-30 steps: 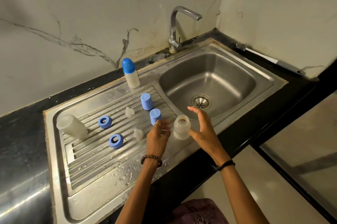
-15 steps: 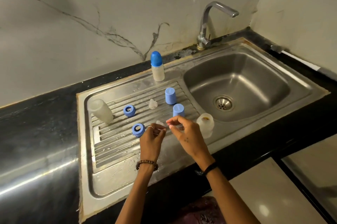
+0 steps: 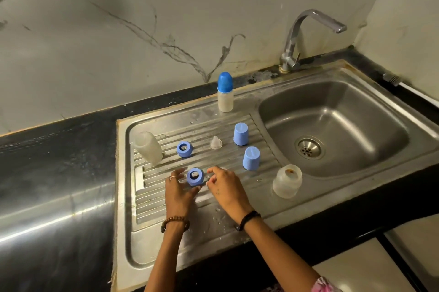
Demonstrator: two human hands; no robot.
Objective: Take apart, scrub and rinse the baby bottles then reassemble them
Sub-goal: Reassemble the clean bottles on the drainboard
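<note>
The left hand [image 3: 178, 190] curls its fingers round a blue ring [image 3: 195, 177] on the ribbed drainboard [image 3: 166, 199]; the right hand [image 3: 224, 184] seems to pinch something clear at three o'clock of it. Wet parts could slip away.

left hand [image 3: 179, 193]: moved left from the short bottle [image 3: 287, 181], now gripping the near blue ring [image 3: 195, 177]
right hand [image 3: 225, 186]: followed from the bottle, fingers now curled beside the ring
</note>
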